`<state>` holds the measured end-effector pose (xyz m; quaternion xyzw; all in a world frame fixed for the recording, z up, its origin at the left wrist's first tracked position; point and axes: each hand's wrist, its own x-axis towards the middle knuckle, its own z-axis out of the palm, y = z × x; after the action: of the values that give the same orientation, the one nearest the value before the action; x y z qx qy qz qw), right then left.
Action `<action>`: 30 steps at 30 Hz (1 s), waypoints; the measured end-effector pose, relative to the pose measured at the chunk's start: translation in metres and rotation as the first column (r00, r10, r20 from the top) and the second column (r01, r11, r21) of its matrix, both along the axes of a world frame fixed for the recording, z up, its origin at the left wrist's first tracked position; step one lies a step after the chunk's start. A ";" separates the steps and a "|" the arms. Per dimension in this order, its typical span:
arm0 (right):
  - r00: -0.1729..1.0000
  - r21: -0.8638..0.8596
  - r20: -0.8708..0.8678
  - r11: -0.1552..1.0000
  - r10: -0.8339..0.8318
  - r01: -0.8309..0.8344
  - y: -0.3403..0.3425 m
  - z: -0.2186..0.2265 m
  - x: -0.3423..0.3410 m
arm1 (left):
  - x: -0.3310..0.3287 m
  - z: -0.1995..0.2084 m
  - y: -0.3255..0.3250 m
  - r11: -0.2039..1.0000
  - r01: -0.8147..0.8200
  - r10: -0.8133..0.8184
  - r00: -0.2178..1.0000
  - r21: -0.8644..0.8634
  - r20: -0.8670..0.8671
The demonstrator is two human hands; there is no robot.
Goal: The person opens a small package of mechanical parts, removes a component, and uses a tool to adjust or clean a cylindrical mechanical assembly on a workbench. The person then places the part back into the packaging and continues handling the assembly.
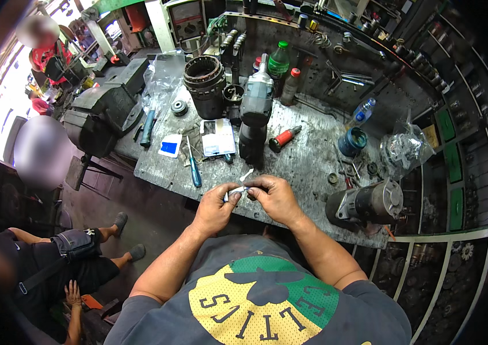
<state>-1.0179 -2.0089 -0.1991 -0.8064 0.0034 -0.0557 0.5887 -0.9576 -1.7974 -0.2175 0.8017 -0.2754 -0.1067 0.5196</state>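
Observation:
Close to my body, over the workbench's front edge, both hands meet at a small white tube (pixel 233 194). My left hand (pixel 214 208) is closed round its body, thumb and fingers pinching. The fingertips of my right hand (pixel 277 199) pinch its other end, where a bit of blue shows. Just beyond the fingers is a small white piece (pixel 247 175); I cannot tell whether it belongs to the tube. Past my left hand lies a blue-handled screwdriver (pixel 195 172). Near it are a blue-and-white card (pixel 170 146) and an opened white package (pixel 218 138).
A grey power tool (pixel 257 95) stands mid-bench beside a dark cylindrical housing (pixel 204 86). A red tool (pixel 284 138), a blue tin (pixel 352 142) and a starter motor (pixel 368 202) are to the right. A bench vise (pixel 106 109) is at left. Another person (pixel 54 259) is at lower left.

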 end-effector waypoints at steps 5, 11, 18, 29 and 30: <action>0.980 0.166 -0.199 0.986 0.001 0.033 -0.001 0.002 0.002 | 0.002 0.006 -0.006 1.000 0.008 -0.013 0.984 0.030 0.180; 0.919 0.360 -0.391 0.927 0.049 0.104 -0.004 0.000 0.003 | 0.004 0.007 -0.010 0.989 0.054 -0.095 0.947 0.139 0.307; 0.960 0.146 -0.278 0.989 0.026 0.015 -0.004 0.001 -0.001 | 0.013 0.001 -0.010 0.986 0.102 -0.138 0.945 0.132 0.298; 0.930 -0.213 -0.203 0.941 -0.306 0.263 -0.064 -0.084 0.012 | 0.017 -0.072 -0.012 0.976 -0.055 -0.053 0.876 -0.209 -0.479; 0.935 -0.272 -0.177 0.928 -0.307 0.253 -0.071 -0.096 0.011 | 0.017 -0.076 -0.011 0.971 -0.067 -0.087 0.794 -0.229 -0.602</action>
<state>-1.0072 -2.0797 -0.2955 -0.8651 0.1762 -0.0514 0.4668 -0.9406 -1.8088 -0.2939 0.6551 -0.1090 -0.3277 0.6720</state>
